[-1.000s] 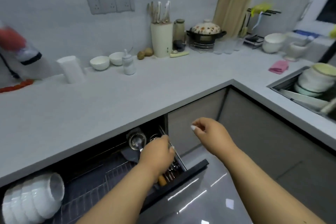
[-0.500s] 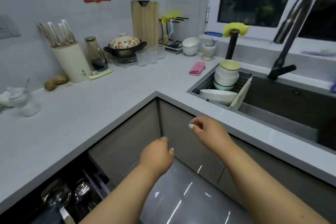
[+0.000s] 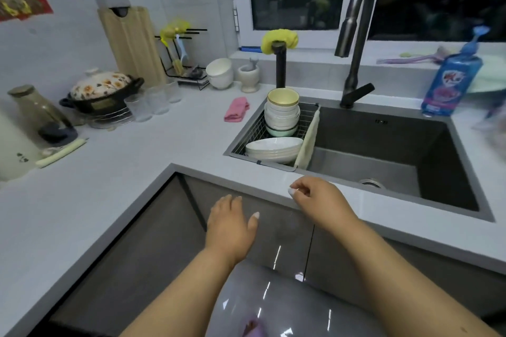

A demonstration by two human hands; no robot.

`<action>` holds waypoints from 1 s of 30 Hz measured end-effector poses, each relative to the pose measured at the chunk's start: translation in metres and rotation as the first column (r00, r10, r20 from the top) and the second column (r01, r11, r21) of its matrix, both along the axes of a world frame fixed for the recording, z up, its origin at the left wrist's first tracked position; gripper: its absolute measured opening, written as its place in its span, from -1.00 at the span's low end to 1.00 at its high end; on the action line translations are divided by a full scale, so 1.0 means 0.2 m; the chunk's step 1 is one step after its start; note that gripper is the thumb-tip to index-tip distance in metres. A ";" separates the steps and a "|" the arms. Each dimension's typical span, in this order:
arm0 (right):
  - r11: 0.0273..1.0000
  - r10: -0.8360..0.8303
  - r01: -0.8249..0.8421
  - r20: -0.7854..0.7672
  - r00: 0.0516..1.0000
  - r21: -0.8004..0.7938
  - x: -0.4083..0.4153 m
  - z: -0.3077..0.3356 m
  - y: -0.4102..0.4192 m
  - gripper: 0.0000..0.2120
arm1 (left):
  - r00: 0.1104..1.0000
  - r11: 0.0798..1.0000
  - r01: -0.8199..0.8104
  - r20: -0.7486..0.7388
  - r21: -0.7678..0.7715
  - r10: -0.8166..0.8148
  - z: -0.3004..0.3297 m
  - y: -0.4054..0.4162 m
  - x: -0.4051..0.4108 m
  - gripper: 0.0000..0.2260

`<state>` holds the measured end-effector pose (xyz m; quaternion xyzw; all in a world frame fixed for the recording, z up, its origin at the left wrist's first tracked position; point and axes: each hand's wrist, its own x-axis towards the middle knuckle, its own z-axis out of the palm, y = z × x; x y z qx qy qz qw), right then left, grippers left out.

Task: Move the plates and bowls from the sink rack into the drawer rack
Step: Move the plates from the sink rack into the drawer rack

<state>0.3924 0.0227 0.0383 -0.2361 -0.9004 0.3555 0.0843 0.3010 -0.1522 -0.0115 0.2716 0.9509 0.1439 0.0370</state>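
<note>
Both hands empty, left hand (image 3: 231, 230) fingers relaxed, right hand (image 3: 320, 201) loosely curled; near plates (image 3: 273, 149) and far stacked bowls (image 3: 282, 113) in the sink rack (image 3: 246, 135) look rigid, glazed, probably slippery and breakable: grip rims.

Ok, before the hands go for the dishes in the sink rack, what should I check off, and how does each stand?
1. Left hand free: ok, open and holding nothing.
2. Right hand free: ok, fingers loosely curled, nothing held.
3. Stack of plates reachable: ok, at the near end of the sink rack, nothing on top.
4. Stack of bowls stable: ok, standing upright behind the plates.
5. Cloth clear of the plates: cannot tell; it hangs over the rack's side right beside them.
6. Drawer rack ready: cannot tell, out of view.
</note>
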 end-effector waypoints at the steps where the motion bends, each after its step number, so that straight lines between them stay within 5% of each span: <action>1: 1.000 -0.024 0.024 0.000 1.000 -0.005 -0.02 0.00 0.04 -0.82 | 1.000 1.000 0.004 0.004 -0.009 -0.004 -0.01 0.04 -0.04 -0.44; 16: 0.986 -0.154 0.152 0.025 0.988 0.065 -0.87 -0.23 0.41 -0.67 | 0.985 0.968 0.115 0.149 -0.221 -0.083 -0.18 0.46 -0.89 -0.26; 24: 0.936 -0.075 -0.017 0.246 0.966 0.351 -1.09 -0.42 0.54 -0.70 | 0.987 0.947 0.157 0.073 -0.280 -0.142 -0.34 0.57 -0.97 -0.12; 30: 0.934 0.069 -0.157 0.269 0.961 0.321 -1.16 -0.47 0.61 -0.76 | 0.989 0.957 0.147 0.044 -0.249 -0.140 -0.36 0.57 -0.97 -0.11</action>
